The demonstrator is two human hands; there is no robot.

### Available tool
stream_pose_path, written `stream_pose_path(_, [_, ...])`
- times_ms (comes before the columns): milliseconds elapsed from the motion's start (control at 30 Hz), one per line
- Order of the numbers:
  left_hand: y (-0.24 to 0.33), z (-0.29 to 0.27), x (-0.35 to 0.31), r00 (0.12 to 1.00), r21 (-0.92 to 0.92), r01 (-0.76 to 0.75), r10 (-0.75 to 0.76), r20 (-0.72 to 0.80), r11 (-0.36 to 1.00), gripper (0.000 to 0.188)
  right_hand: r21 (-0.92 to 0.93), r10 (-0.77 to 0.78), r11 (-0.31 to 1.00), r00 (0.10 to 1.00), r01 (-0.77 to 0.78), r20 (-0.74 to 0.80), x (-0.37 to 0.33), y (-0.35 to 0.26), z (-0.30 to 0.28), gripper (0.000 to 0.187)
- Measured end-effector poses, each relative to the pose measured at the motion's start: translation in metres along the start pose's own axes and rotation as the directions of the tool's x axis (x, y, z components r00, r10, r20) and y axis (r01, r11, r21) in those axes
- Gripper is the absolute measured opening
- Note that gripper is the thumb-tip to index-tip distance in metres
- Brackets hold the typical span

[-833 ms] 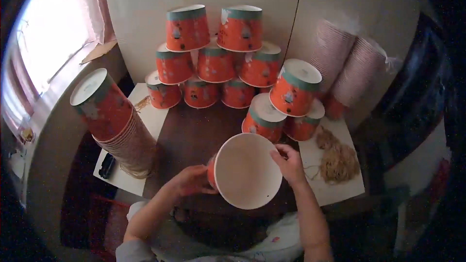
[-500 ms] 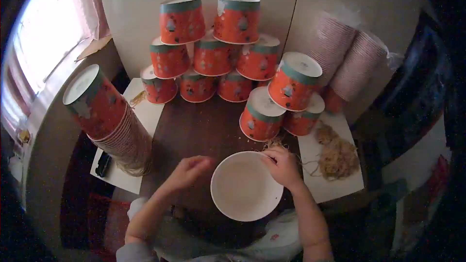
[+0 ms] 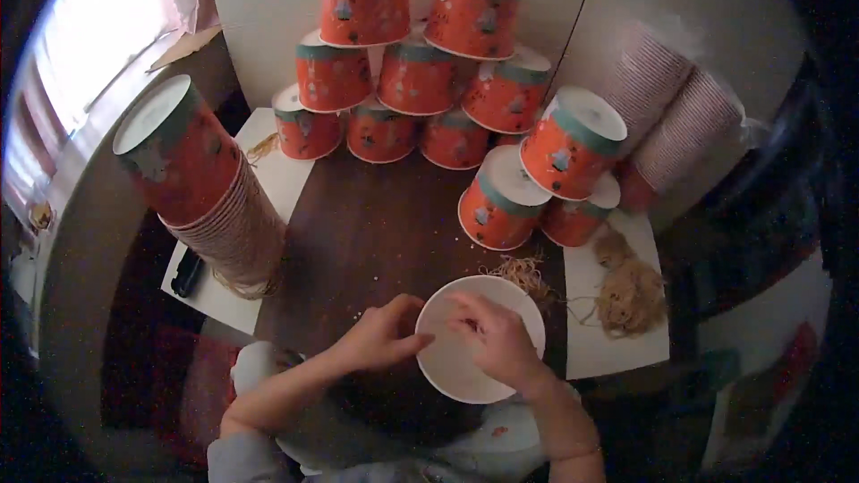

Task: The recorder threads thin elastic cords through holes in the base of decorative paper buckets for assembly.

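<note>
A white-lined paper bucket (image 3: 456, 367) stands at the table's near edge in front of me, its round mouth facing up. My left hand (image 3: 385, 340) grips its left rim, thumb over the edge and fingers on the outer side. Over the bucket's mouth is my right hand (image 3: 503, 344), fingers bent in and pinched together; whatever may be between them is too small to make out. Just behind the bucket lies a tangle of straw-coloured shredded filler (image 3: 523, 273).
Orange buckets with green bands (image 3: 394, 80) stand upside down in a tiered pile at the back. More are stacked at right (image 3: 573, 152). A tall nested stack (image 3: 188, 179) leans at left beside a black object (image 3: 186, 274). A filler clump (image 3: 631, 295) lies right.
My right hand has moved from the right rim to over the bucket's mouth. My left hand has come right and taken hold of the left rim. The view has shifted slightly.
</note>
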State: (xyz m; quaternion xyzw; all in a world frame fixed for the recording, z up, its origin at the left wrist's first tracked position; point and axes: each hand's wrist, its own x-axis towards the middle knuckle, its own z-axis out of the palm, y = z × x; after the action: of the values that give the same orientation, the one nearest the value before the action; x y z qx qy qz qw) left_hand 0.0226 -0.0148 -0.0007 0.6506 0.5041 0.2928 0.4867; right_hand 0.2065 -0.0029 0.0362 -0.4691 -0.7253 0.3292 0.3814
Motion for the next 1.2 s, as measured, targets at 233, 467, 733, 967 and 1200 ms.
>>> stream_pose_path(233, [-0.023, -0.004, 0.000, 0.994, -0.194, -0.019, 0.040, 0.103, 0.981, 0.037, -0.277, -0.194, 0.927, 0.954, 0.254, 0.226, -0.003, 0.030, 0.025, 0.010])
stream_pose_path(467, [-0.025, -0.004, 0.000, 0.990, -0.256, 0.003, 0.033, 0.137, 0.967, 0.038, -0.402, -0.171, 0.880, 0.959, 0.251, 0.224, -0.004, 0.029, 0.027, 0.007])
stream_pose_path(733, [-0.024, -0.005, 0.000, 0.985, -0.231, -0.011, 0.049, 0.163, 0.973, 0.041, -0.399, -0.157, 0.884, 0.958, 0.244, 0.239, -0.003, 0.029, 0.025, 0.008])
stream_pose_path(967, [-0.023, -0.005, 0.000, 0.986, -0.251, 0.014, 0.029, 0.167, 0.968, 0.041, -0.417, -0.173, 0.873, 0.960, 0.252, 0.218, -0.003, 0.029, 0.029, 0.007])
stream_pose_path(1200, [-0.025, -0.005, 0.000, 0.989, -0.221, -0.016, 0.048, 0.140, 0.975, 0.038, -0.418, -0.185, 0.871, 0.961, 0.257, 0.205, -0.002, 0.029, 0.030, 0.007])
